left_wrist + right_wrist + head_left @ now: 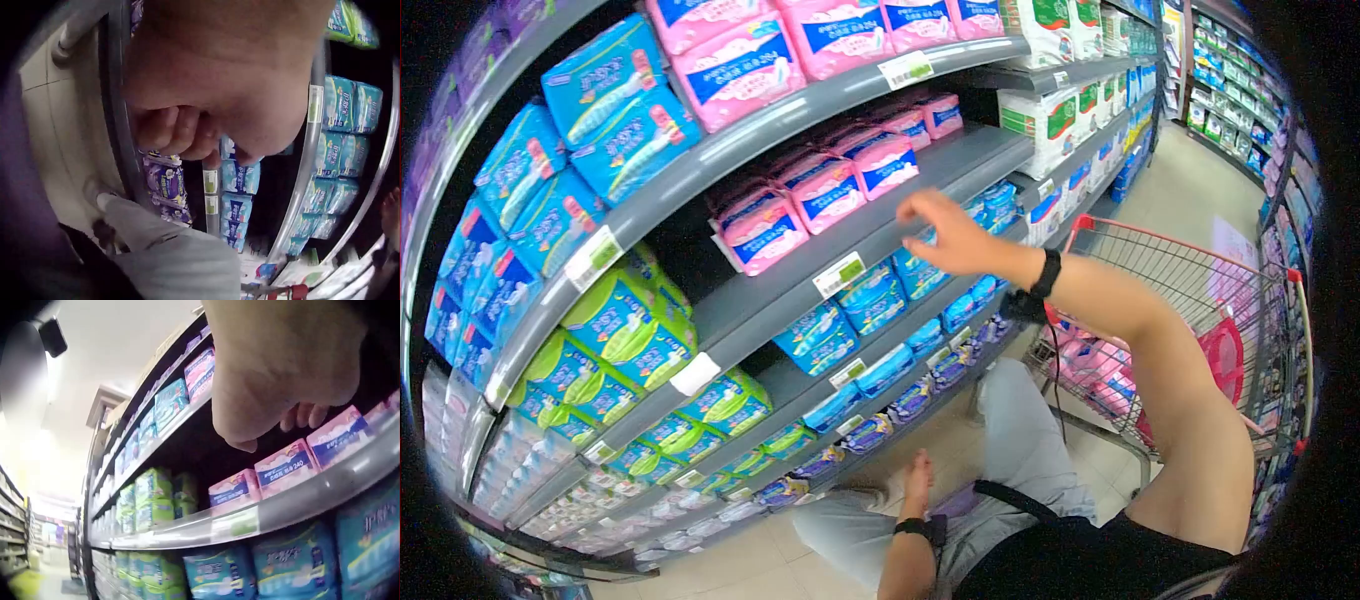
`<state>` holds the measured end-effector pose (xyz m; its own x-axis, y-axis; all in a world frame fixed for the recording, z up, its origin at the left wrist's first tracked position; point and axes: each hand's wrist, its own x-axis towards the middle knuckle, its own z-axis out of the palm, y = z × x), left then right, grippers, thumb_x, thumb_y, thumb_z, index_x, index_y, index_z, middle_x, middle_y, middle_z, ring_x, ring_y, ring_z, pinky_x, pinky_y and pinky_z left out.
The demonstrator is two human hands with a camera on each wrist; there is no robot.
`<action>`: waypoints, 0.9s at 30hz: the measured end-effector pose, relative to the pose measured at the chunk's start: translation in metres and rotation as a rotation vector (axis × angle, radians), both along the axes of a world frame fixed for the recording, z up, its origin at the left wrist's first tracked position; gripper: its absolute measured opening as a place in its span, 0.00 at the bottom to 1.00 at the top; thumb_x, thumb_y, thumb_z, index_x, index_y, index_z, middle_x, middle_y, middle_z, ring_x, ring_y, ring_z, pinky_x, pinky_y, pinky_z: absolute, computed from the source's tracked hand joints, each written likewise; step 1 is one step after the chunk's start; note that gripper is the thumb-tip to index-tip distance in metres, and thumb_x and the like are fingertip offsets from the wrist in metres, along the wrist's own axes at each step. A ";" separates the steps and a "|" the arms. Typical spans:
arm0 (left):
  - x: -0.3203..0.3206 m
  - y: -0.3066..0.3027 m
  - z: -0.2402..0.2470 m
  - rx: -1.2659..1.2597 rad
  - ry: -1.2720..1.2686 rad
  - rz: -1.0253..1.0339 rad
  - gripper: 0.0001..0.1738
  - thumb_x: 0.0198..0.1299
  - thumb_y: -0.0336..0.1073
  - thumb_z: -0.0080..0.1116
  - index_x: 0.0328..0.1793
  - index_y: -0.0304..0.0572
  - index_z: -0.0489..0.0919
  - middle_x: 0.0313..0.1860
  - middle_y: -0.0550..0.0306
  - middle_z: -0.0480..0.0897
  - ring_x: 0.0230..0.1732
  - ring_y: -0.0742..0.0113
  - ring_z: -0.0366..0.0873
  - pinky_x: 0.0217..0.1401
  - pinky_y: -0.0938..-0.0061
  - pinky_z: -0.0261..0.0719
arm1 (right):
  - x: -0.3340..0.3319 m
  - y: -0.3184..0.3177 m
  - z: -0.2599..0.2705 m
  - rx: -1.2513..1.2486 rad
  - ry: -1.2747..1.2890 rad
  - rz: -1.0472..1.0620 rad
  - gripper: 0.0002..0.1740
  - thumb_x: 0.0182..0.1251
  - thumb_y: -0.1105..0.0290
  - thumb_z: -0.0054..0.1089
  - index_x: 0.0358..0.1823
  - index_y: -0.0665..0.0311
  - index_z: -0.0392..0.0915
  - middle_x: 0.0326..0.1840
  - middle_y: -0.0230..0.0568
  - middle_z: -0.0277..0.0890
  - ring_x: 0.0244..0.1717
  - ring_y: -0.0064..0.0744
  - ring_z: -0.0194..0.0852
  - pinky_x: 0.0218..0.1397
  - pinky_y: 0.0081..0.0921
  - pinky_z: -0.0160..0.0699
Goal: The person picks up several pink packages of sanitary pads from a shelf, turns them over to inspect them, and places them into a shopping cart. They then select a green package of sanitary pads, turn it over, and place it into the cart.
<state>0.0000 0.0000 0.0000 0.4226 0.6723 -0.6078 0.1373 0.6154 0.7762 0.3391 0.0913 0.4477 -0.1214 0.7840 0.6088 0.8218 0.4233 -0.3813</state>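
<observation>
In the head view, my right hand point(952, 238) is raised in front of the middle shelf, with fingers slightly bent and nothing in them. To its left, a row of pink packs point(762, 235) stands on that shelf. The right wrist view shows this hand point(284, 378) above pink packs point(287, 467), apart from them, its fingers partly hidden behind the palm. My left hand point(918, 482) hangs low over my legs, empty. Its fingers are loosely curled in the left wrist view, where the hand point(212, 94) covers part of the lower shelves.
A wire shopping cart point(1190, 243) with a red rim stands at the right, with pink packs point(1105, 378) inside. Blue packs point(815, 338) fill the shelf below, and green packs point(625, 315) stand at the left. Grey shelf edges point(750, 128) run across the view.
</observation>
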 end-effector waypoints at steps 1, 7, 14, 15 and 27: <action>0.005 0.003 -0.013 0.060 0.014 -0.090 0.22 0.68 0.56 0.56 0.43 0.44 0.82 0.32 0.55 0.81 0.34 0.66 0.78 0.32 0.71 0.75 | 0.002 0.017 0.012 0.121 -0.037 -0.104 0.38 0.52 0.54 0.73 0.65 0.55 0.68 0.68 0.49 0.62 0.70 0.55 0.60 0.63 0.67 0.64; 0.010 -0.033 0.035 0.558 0.090 -0.299 0.20 0.67 0.50 0.59 0.48 0.39 0.81 0.37 0.53 0.84 0.38 0.62 0.80 0.39 0.70 0.77 | -0.004 0.076 0.057 0.075 -0.148 -0.673 0.48 0.46 0.46 0.77 0.70 0.51 0.67 0.73 0.59 0.54 0.74 0.69 0.52 0.68 0.75 0.57; 0.002 -0.033 0.058 0.521 0.201 -0.423 0.19 0.67 0.50 0.59 0.49 0.41 0.81 0.38 0.51 0.85 0.39 0.63 0.81 0.43 0.67 0.78 | 0.009 0.105 0.041 -0.001 0.015 -0.676 0.53 0.41 0.49 0.82 0.69 0.61 0.67 0.73 0.76 0.45 0.76 0.76 0.45 0.78 0.52 0.58; 0.002 -0.033 0.053 0.523 0.190 -0.409 0.19 0.68 0.50 0.59 0.49 0.41 0.81 0.37 0.51 0.85 0.39 0.63 0.81 0.43 0.67 0.78 | 0.007 0.105 0.039 0.030 0.025 -0.677 0.51 0.41 0.50 0.82 0.67 0.62 0.67 0.71 0.74 0.47 0.75 0.75 0.46 0.77 0.52 0.59; 0.011 -0.035 0.040 0.632 0.144 -0.504 0.16 0.69 0.46 0.58 0.50 0.41 0.81 0.36 0.51 0.85 0.38 0.61 0.81 0.44 0.67 0.77 | 0.033 0.076 0.037 0.597 0.173 -0.554 0.47 0.44 0.59 0.79 0.63 0.66 0.60 0.65 0.63 0.53 0.67 0.63 0.54 0.71 0.51 0.63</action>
<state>0.0111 -0.0350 0.0402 0.7120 0.6563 -0.2496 0.4055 -0.0942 0.9092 0.3721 0.1672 0.4849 0.3207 0.2424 0.9156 0.9210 0.1459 -0.3612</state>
